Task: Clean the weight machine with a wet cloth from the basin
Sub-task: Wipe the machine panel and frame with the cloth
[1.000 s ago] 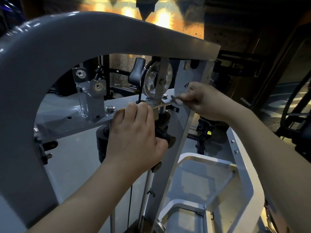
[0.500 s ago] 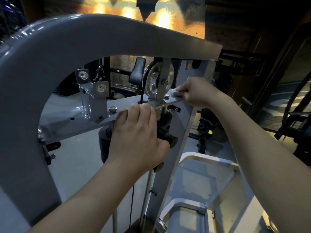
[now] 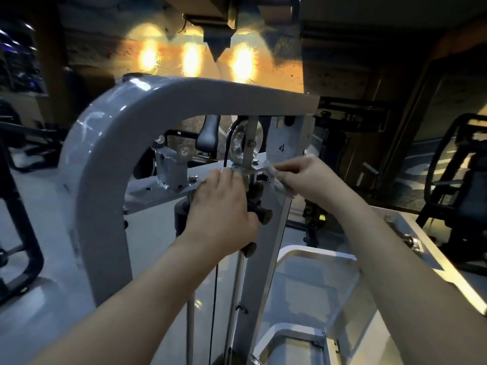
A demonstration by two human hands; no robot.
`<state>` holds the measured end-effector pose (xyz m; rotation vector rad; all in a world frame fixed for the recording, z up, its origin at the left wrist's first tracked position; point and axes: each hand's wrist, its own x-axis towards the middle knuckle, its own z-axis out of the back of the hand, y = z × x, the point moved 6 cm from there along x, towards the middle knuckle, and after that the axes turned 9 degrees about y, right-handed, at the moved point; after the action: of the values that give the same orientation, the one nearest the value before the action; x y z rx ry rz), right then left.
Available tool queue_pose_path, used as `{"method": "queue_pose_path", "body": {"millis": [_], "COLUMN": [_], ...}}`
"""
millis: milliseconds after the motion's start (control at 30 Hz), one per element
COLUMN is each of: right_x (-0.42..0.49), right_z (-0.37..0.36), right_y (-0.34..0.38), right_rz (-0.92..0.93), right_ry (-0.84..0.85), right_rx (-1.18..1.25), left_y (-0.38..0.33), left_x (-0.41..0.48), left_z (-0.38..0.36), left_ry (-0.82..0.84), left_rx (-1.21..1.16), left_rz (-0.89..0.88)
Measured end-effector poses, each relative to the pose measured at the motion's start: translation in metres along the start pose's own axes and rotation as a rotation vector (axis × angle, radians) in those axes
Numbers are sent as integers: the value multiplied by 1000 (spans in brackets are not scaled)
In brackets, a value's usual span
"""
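Observation:
The grey weight machine (image 3: 184, 101) fills the view, with its curved top frame, a silver pulley (image 3: 238, 143) and a flat cross plate (image 3: 163, 191) below it. My left hand (image 3: 221, 214) grips the plate's near edge just left of the pulley bracket, fingers curled over it. My right hand (image 3: 303, 180) pinches a pale cloth (image 3: 275, 179) against the plate's right end beside the upright marked 4. Part of the cloth hangs below the hand. No basin is in view.
A black knob (image 3: 263, 216) sticks out under my left hand, with guide rods and a cable running down. A pale grey guard frame (image 3: 316, 256) lies lower right. Dark gym machines stand left (image 3: 18, 233) and right (image 3: 461, 196). Wall lamps (image 3: 192, 59) glow behind.
The view has pulled back and tilted up, showing more of the frame. My right hand has shifted slightly at the plate's end, and more cloth shows. My left hand keeps its grip.

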<state>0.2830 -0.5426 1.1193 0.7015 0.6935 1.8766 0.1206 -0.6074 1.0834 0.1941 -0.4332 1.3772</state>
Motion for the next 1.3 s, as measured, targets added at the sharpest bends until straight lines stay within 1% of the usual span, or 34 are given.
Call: {"method": "queue_pose_path", "body": {"millis": [100, 133, 167, 233, 300, 400, 433, 500, 533, 567, 633, 700, 800, 867, 933, 967, 1067, 1167, 1233, 1300], "right_x": [-30, -40, -50, -68, -86, -107, -112, -124, -129, -135, -144, -154, -165, -171, -174, -176, -177, -173, -172, -173], "right_z": [-3, -10, -19, -38, -57, -82, -88, -99, -105, -112, -122, -128, -140, -153, -166, -173, -189, -205, -213, -216], "right_y": [3, 5, 8, 15, 23, 35, 38, 43, 45, 48, 54, 57, 61, 69, 77, 82, 93, 102, 105, 105], "right_rz": [-12, -11, -11, -15, -7, -17, -31, -74, -100, -118, -149, -183, -244, -267, -269, -262, -248, -203, -160, -129], "right_ry": [45, 78, 100, 119, 134, 144, 132, 104, 107, 115, 74, -21, -109, -98, -32, 10, 63, 95, 105, 68], "right_rx": [483, 606, 668, 687, 703, 710, 670, 506, 456, 458, 583, 696, 700, 636, 510, 495, 579, 485, 441, 557], "left_y": [9, 13, 16, 22, 24, 30, 34, 45, 52, 60, 77, 89, 101, 108, 116, 120, 132, 143, 152, 164], "left_x": [-21, -29, -37, -53, -68, -95, -103, -120, -128, -135, -151, -164, -179, -186, -190, -190, -190, -192, -195, -199], "left_z": [16, 18, 20, 17, 10, 1, 0, -2, -3, -3, -4, -2, 3, 9, 15, 17, 24, 26, 22, 15], "left_ry": [-11, -11, -15, 18, 97, 227, 272, 336, 347, 348, 338, 326, 319, 323, 335, 338, 354, 390, 390, 377], "left_rx": [-412, -546, -673, -917, -1133, -1368, -1416, -1446, -1443, -1431, -1370, -1362, -1427, -1455, -1487, -1505, -1509, -1508, -1500, -1423], "left_rz": [22, 35, 47, 57, 42, 50, 67, 89, 98, 110, 130, 131, 96, 70, 30, 10, -52, -127, -124, -76]}}
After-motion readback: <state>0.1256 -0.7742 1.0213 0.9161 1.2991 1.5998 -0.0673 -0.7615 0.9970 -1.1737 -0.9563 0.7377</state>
